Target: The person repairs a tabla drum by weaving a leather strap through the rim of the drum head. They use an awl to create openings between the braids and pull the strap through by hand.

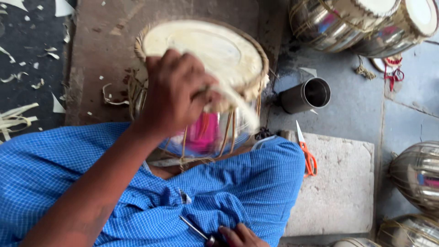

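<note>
The left hand (176,91) is raised over the drum (206,87), its fingers (206,93) curled tight round a pale, flat hide strap (238,107) that blurs off the near rim. The drum sits directly beneath those fingers: a smooth cream skin head, a braided rim, thin lacing over a shiny metal shell. The right hand (240,237) lies low on blue checked cloth (238,183), fingers closed on a slim metal tool (196,230). Right of the left-hand fingers stand a cylindrical steel cup (307,95) and orange-handled scissors (306,153) on a rough stone slab (340,192).
</note>
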Demonstrator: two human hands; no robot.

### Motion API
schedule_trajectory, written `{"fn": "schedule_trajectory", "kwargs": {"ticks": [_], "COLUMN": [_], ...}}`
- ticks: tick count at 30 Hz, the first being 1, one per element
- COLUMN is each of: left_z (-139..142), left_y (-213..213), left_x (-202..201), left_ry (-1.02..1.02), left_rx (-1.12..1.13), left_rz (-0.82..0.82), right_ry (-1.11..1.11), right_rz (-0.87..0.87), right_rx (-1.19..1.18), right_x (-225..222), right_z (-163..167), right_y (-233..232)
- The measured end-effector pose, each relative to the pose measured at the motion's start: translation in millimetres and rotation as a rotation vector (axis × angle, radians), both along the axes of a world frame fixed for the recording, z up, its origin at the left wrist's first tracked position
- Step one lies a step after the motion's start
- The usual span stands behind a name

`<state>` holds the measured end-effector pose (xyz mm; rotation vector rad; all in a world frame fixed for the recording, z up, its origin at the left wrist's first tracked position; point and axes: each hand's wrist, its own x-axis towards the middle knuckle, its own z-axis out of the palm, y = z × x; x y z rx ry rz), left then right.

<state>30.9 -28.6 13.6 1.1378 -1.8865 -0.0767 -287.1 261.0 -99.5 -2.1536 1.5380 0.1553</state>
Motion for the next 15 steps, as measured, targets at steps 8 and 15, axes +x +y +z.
{"fn": "schedule_trajectory", "kwargs": {"ticks": [8, 15], "left_z": [8, 8], "left_y": [-48, -38], "left_x": [7, 16], "left_ry": [0.213, 0.254], "left_rx": [0.239, 0.118], "left_rz": [0.290, 0.123], "right_ry": [-0.477, -1.298], "right_rz": [-0.108, -1.009], "right_rx": [0.306, 0.638], "right_x": [-50, -57], "right_z": [-38, 49], "right_y": [-31, -81]}}
